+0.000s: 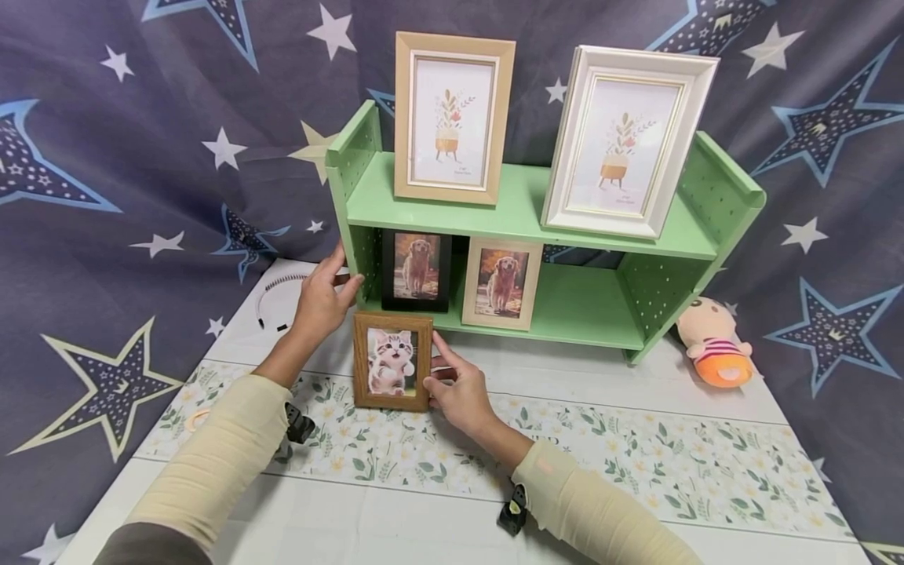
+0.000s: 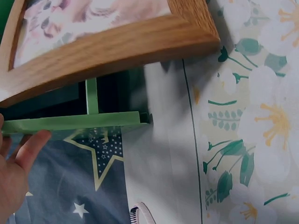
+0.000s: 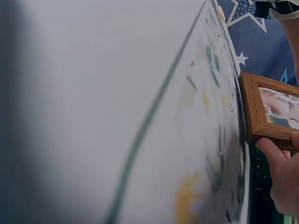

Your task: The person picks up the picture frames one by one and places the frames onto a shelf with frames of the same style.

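My right hand [image 1: 462,392] pinches the right edge of a brown wooden photo frame [image 1: 359,361] with a kitten picture. The frame stands tilted in front of the shelf's lower left corner, and the right wrist view shows my thumb at the wood's edge [image 3: 254,109]. With my left hand [image 1: 321,302] I hold the left side panel of a green two-tier shelf [image 1: 586,306], thumb at its front edge. Inside the lower tier, a black photo frame [image 1: 386,271] and a light wooden photo frame [image 1: 468,282], both with dog pictures, stand side by side.
On the shelf's top tier stand a tan photo frame [image 1: 402,118] and a white photo frame [image 1: 565,141]. A plush doll [image 1: 713,345] lies right of the shelf. A headband [image 1: 271,286] lies to its left. Flowered cloth [image 1: 614,455] crosses the table.
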The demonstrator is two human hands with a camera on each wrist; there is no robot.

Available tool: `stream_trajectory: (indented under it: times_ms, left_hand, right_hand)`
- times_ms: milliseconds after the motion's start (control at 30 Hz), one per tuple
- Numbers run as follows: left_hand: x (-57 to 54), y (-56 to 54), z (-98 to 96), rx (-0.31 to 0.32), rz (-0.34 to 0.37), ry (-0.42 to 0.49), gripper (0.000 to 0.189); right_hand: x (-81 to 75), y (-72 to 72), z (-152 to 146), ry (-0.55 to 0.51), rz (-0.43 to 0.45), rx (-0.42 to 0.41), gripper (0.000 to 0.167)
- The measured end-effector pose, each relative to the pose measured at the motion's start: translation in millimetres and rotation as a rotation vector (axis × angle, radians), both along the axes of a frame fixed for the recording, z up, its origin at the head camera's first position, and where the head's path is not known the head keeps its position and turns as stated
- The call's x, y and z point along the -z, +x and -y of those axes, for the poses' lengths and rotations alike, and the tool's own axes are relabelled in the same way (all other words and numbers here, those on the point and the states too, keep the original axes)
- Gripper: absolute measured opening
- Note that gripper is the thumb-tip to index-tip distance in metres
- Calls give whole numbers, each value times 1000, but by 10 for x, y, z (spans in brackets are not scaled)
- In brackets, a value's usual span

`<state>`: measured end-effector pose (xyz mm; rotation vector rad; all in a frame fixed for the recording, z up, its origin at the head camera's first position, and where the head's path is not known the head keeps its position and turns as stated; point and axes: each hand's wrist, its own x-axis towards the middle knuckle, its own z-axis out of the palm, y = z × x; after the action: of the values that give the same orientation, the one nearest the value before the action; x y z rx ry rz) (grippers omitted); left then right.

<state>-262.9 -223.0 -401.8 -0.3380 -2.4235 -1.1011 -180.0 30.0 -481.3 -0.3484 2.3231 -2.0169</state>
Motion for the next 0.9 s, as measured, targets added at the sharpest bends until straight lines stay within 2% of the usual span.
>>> stream_trajectory:
  times_ms: [233, 433, 900]
  left_hand:
    - [10, -5, 0, -5, -3, 1, 76]
    - [4, -11, 1, -11, -17, -6, 76]
    - [5, -9, 12, -5, -4, -8, 76]
  right_hand:
    - [-79, 0, -128, -51, 47, -25, 80]
    - [-139, -9, -308, -54, 85, -20, 81]
    - [-239, 30, -840, -33, 110, -7, 83]
